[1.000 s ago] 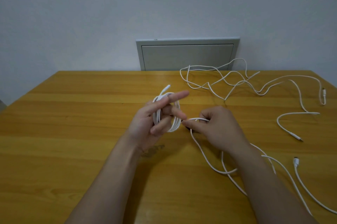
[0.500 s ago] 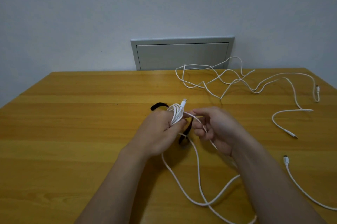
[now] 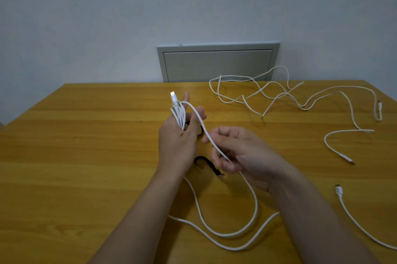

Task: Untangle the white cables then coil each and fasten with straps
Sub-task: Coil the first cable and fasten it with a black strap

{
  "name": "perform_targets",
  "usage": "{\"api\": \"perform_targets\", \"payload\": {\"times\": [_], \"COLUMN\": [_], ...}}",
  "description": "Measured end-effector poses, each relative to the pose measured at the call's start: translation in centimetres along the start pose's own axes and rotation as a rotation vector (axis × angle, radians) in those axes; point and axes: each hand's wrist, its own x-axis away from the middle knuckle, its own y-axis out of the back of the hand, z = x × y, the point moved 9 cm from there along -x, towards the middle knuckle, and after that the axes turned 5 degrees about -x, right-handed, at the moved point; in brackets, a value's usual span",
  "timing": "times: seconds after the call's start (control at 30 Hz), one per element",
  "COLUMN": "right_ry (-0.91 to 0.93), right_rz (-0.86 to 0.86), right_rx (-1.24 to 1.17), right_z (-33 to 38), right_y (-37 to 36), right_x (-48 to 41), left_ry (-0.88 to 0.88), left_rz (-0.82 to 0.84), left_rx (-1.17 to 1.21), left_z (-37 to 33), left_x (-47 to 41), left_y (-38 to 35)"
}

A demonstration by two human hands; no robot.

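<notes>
Currently left fingers [image 3: 186,98] clasp the coil [image 3: 179,116], right fingers [image 3: 226,133] pinch its tail [image 3: 254,199]; loose cables [image 3: 268,94] nearby.

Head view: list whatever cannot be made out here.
- Black strap: mostly hidden behind the left hand and right hand.
- White cable coil: lower turns hidden by the left hand; loop count unclear.
- Loose cable near the right forearm: cut off by right edge.
- Far plug: too small to identify.

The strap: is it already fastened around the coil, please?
No, the strap lies on the table, and the coil in the left hand is bare.
</notes>
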Motion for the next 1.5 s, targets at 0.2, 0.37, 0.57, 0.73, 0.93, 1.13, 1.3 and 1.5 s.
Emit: {"api": "perform_targets", "payload": {"times": [0.2,0.37,0.57,0.73,0.93,1.13,1.3,1.5], "right_ry": [0.007,0.033,0.054,-0.014,0.065,-0.071,-0.054,-0.005], "right_rz": [0.036,-0.03,-0.159,-0.136,-0.322,-0.414,-0.46,-0.342], "right_rx": [0.123,0.296,0.436,0.345,0.454,0.187,-0.312,-0.502], "right_z": [-0.5,-0.7,-0.7,-0.7,0.1,-0.9,-0.4,0.7], "right_y": [-0.7,-0.2,0.9,1.6,3.5,5.2,6.5,5.1], "right_x": [-0.1,-0.2,-0.5,-0.4,-0.2,0.0,0.0,0.3], "left_ry": [0.198,0.374,0.387,0.43,0.392,0.391,0.301,0.043], "left_rz": [0.13,0.209,0.257,0.27,0.455,0.623,0.595,0.576], "left_rx": [0.422,0.977,1.154,1.171,1.194,1.141,0.852,0.379], "left_z": [1.3,1.5,0.9,0.9,-0.2,-0.7,-0.1,-1.2], "left_x": [-0.4,-0.2,-0.3,-0.4,0.2,0.8,0.3,0.7], "left_y": [-1.3,-2.2,-1.9,-1.7,-2.1,-2.7,-2.3,-2.4]}}
